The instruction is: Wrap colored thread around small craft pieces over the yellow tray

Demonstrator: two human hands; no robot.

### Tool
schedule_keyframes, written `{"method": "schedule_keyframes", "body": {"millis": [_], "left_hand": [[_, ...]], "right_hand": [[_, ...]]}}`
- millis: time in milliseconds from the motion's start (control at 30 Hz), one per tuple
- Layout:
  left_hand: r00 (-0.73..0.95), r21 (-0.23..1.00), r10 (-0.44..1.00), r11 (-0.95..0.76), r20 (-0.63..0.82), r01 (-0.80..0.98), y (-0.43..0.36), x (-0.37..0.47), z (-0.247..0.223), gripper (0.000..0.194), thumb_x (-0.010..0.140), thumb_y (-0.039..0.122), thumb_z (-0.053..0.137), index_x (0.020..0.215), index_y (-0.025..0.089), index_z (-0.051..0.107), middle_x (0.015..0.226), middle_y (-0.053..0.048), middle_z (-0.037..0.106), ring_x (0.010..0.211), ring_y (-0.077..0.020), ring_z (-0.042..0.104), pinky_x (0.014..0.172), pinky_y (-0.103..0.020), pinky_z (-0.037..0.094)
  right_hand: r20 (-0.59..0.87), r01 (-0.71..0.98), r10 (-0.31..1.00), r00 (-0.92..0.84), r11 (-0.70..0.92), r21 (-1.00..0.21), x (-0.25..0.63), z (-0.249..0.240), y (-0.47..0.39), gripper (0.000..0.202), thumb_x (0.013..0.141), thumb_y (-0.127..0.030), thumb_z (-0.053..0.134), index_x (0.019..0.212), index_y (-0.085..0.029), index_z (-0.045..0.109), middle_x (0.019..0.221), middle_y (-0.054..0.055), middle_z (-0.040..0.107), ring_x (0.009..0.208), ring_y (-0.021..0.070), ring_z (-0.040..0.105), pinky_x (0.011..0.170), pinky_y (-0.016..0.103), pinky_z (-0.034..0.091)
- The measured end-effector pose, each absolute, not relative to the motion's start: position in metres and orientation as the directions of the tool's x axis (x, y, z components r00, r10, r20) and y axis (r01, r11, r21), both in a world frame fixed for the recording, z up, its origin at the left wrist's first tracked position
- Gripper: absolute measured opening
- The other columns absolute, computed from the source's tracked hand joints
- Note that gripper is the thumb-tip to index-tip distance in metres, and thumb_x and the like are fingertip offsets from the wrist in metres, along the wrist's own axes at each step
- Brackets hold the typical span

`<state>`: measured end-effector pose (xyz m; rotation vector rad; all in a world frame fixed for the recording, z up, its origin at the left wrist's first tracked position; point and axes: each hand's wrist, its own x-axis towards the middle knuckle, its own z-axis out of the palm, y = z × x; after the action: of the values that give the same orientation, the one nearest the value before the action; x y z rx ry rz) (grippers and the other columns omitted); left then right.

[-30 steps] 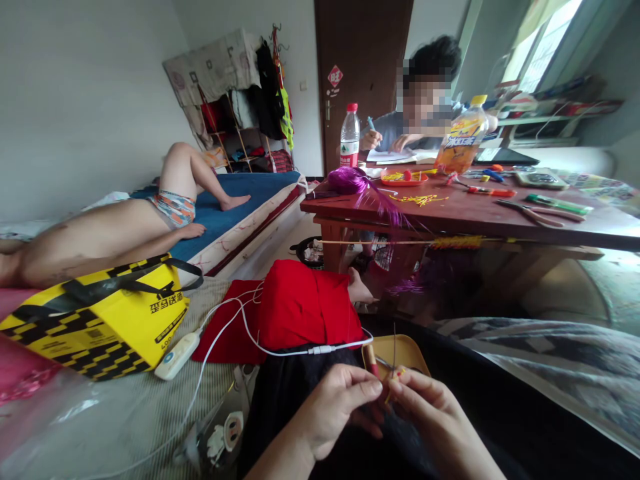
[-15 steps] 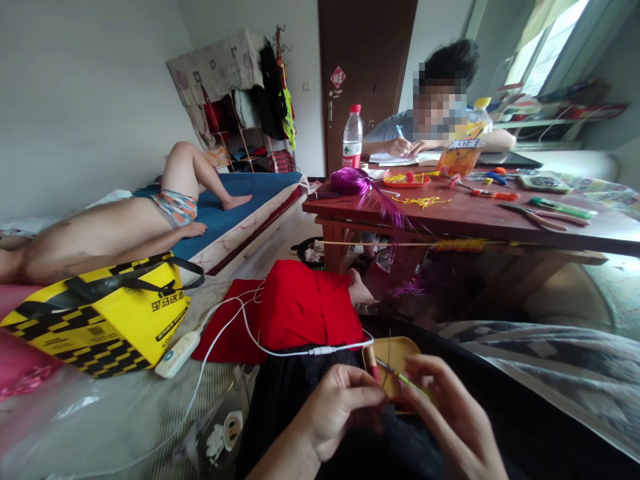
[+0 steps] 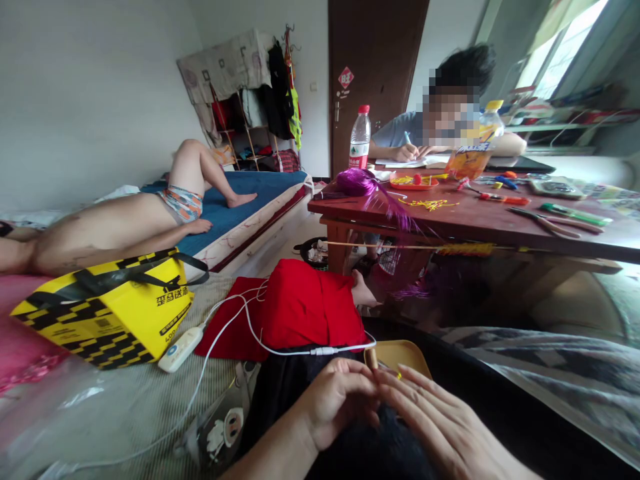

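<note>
My left hand (image 3: 336,402) is closed, thumb and forefinger pinched together above my dark-clothed lap. What it pinches is hidden behind the fingers. My right hand (image 3: 433,417) lies across the left fingertips, its long fingers straight and pressed together, apparently closed on something small. A tiny yellow bit (image 3: 399,375) shows at its fingers. Just beyond the left forefinger a pale wooden cylinder (image 3: 371,358) sticks up; whether it is held or rests in the tray I cannot tell. Behind both hands is a yellow tray (image 3: 413,353), partly covered.
A white cable (image 3: 290,352) crosses red cloth (image 3: 310,303). Left are a white power bank-like device (image 3: 180,348) and yellow bag (image 3: 115,313). The table (image 3: 350,212) bears purple strands (image 3: 357,183), pliers (image 3: 545,223) and bottles. One person writes there; another lies on a bed.
The right hand has swung inward and laid its fingers over the left fingertips. The slim green tool and upright thin wire seen before are now out of sight. The view has shifted slightly.
</note>
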<state>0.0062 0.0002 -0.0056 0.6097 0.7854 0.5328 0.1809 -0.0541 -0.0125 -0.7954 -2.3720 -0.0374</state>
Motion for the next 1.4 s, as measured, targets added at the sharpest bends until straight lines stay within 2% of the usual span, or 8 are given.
{"method": "schedule_keyframes", "body": {"millis": [200,300,467,667,833,967,1100,1400], "left_hand": [[0.8,0.605,0.323,0.793,-0.506,0.063,0.006,0.012,0.006,0.007,0.046,0.011,0.054,0.052,0.012,0.058,0.041,0.001,0.054,0.035,-0.008,0.046,0.042,-0.023,0.042],[0.816,0.577,0.287,0.814,-0.501,0.069,0.005,0.014,0.008,0.006,0.045,0.011,0.054,0.051,0.012,0.056,0.041,0.002,0.053,0.036,-0.008,0.046,0.044,-0.023,0.043],[0.729,0.656,0.441,0.755,-0.523,0.014,0.005,0.015,0.014,0.008,0.042,0.014,0.055,0.05,0.013,0.057,0.041,0.003,0.053,0.036,-0.0079,0.045,0.044,-0.024,0.043],[0.561,0.897,0.732,0.439,-0.386,0.044,0.008,0.016,0.024,0.005,0.05,0.018,0.06,0.05,0.013,0.059,0.047,0.002,0.055,0.045,-0.0086,0.047,0.049,-0.021,0.035],[0.541,0.964,0.821,0.047,-0.186,0.26,0.008,0.017,0.029,0.008,0.063,0.014,0.058,0.056,0.014,0.06,0.054,0.002,0.054,0.054,-0.0107,0.046,0.052,-0.021,0.033],[0.546,0.767,0.824,-0.447,0.152,0.461,0.003,0.017,0.026,0.016,0.07,0.007,0.051,0.058,0.015,0.058,0.062,-0.001,0.053,0.064,-0.0143,0.048,0.059,-0.024,0.037],[0.658,0.354,0.546,-0.838,0.519,0.416,0.0,0.012,0.022,0.019,0.076,0.003,0.044,0.066,0.013,0.057,0.083,-0.009,0.056,0.077,-0.018,0.047,0.07,-0.029,0.041],[0.86,0.074,0.248,-0.968,0.447,0.24,0.01,0.009,0.024,0.027,0.081,0.004,0.036,0.074,0.01,0.061,0.083,-0.013,0.064,0.078,-0.0211,0.049,0.078,-0.034,0.04]], "right_hand": [[0.255,0.349,0.422,-0.87,0.892,-0.287,0.205,0.039,-0.047,0.045,0.083,-0.014,0.051,0.127,-0.023,0.048,0.122,0.007,0.051,0.113,0.026,0.048,0.097,0.038,0.043],[0.359,0.338,0.479,-0.801,0.857,-0.39,0.203,0.039,-0.049,0.034,0.089,-0.021,0.043,0.121,-0.025,0.054,0.118,0.005,0.056,0.112,0.025,0.05,0.097,0.039,0.044],[0.608,0.365,0.503,-0.615,0.864,-0.345,0.196,0.025,-0.047,0.039,0.09,-0.022,0.042,0.128,-0.022,0.047,0.111,0.008,0.064,0.1,0.0225,0.062,0.089,0.031,0.05],[0.415,0.55,0.852,-0.32,0.523,-0.651,0.18,0.018,-0.038,0.023,0.085,-0.022,0.046,0.084,-0.023,0.069,0.059,0.001,0.067,0.048,0.0144,0.061,0.048,0.023,0.049],[0.173,0.455,0.977,-0.128,0.212,-0.865,0.171,0.016,-0.035,0.02,0.082,-0.032,0.051,0.072,-0.023,0.066,0.055,-0.001,0.061,0.046,0.0126,0.054,0.042,0.02,0.044],[0.088,0.412,0.994,-0.072,0.11,-0.905,0.168,0.015,-0.029,0.02,0.081,-0.032,0.052,0.074,-0.021,0.066,0.055,-0.002,0.059,0.048,0.0125,0.055,0.046,0.021,0.044],[-0.037,0.168,0.995,-0.089,-0.022,-0.986,0.166,0.012,-0.021,0.017,0.079,-0.032,0.054,0.069,-0.019,0.059,0.054,-0.004,0.057,0.047,0.0113,0.057,0.046,0.02,0.042],[-0.208,0.031,0.963,-0.171,-0.206,-0.978,0.163,0.016,-0.008,0.031,0.074,-0.048,0.052,0.069,-0.017,0.051,0.044,-0.005,0.052,0.033,0.0105,0.049,0.034,0.021,0.037]]}}
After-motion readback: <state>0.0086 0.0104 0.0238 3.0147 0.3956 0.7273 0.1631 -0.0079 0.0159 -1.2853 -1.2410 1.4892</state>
